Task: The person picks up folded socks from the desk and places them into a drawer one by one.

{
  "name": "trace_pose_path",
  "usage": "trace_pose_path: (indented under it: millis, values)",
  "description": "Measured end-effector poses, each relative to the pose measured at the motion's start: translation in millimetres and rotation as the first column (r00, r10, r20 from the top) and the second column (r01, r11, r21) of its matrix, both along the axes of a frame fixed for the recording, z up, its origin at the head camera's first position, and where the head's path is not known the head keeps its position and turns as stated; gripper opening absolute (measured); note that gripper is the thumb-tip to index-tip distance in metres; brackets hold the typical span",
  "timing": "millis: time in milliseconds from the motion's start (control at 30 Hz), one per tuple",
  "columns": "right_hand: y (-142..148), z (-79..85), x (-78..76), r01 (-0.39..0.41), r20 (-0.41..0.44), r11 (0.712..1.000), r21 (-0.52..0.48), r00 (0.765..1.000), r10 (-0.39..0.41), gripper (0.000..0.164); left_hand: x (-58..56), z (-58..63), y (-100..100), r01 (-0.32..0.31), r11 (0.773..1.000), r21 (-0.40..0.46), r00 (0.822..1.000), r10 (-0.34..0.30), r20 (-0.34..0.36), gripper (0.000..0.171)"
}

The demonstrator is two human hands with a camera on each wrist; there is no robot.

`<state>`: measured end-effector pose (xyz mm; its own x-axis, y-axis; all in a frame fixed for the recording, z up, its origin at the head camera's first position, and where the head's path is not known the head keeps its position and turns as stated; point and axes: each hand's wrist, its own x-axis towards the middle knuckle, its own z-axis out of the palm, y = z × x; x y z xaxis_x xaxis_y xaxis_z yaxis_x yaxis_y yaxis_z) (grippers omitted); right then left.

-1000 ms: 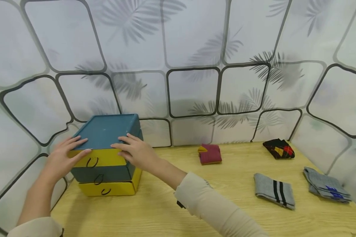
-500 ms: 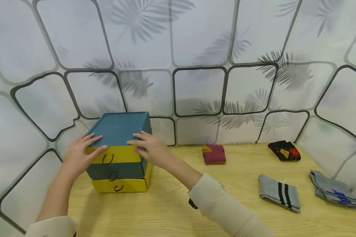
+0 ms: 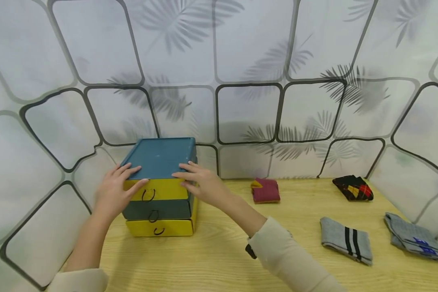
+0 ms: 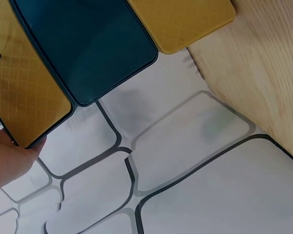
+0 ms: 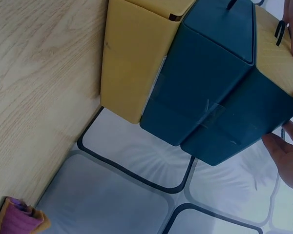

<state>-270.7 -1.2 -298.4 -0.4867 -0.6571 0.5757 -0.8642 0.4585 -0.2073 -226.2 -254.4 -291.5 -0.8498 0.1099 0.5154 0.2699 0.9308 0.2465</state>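
A box of three stacked drawers [image 3: 157, 209], teal and yellow with small black loop handles, stands at the left of the table under a flat teal top [image 3: 160, 156]. My left hand [image 3: 114, 190] rests over its upper left front corner, fingers on the top and thumb on the front. At the upper right front corner, my right hand [image 3: 206, 183] presses against the edge with spread, fairly straight fingers. The left wrist view shows the yellow front [image 4: 29, 83] of the top drawer beside the hand. In the right wrist view, fingertips touch the teal side [image 5: 244, 112].
Folded socks lie right of the box: a maroon and mustard pair [image 3: 266, 191], a black argyle pair [image 3: 354, 188], a grey pair with black stripes [image 3: 346, 240] and a grey pair with blue marks [image 3: 416, 237]. A patterned wall covering [image 3: 248, 113] surrounds the table's back and sides.
The drawer box has shifted right across the table, with both hands staying at its upper front corners. The head view has turned slightly left. The socks stay in place.
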Motion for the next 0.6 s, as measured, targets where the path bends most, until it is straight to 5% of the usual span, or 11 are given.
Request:
trace_pose_path:
  millis: [600]
  values:
    - [30.8,-3.6,1.9,0.018,0.007,0.998,-0.059,1.0,-0.018,0.032,-2.6,-6.6,30.8,0.012,1.0,-0.016,0.999,-0.012,-0.036,0.06]
